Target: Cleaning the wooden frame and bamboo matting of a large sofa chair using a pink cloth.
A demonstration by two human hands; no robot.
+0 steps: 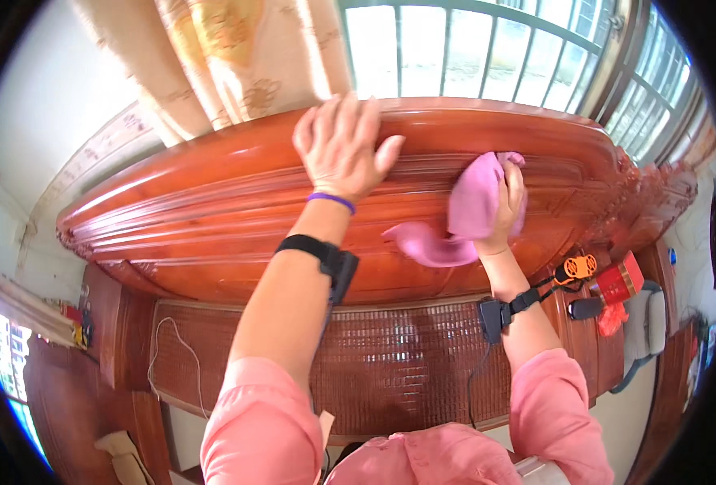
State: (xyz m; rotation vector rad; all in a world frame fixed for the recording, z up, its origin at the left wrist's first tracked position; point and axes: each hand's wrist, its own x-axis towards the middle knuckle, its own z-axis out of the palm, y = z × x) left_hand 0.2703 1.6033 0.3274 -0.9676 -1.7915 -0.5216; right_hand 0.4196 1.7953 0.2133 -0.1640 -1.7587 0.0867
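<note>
A large, glossy red-brown wooden headboard point(242, 212) spans the view in front of me. My left hand point(342, 145) rests with spread fingers on its rounded top rail and holds nothing. In my right hand point(506, 209) is a pink cloth point(476, 203), bunched against the headboard's grooved face right of centre. A loose end of the cloth hangs to the left, blurred. A purple band circles my left wrist, and each forearm carries a black strapped device.
Below lies a bed with a brown tile mat point(388, 364), a white cable point(176, 333) on its left. An orange-and-black object point(576, 268) and a red box point(618, 279) sit on the right cabinet. Behind the headboard are a curtain point(255, 60) and a barred window point(473, 48).
</note>
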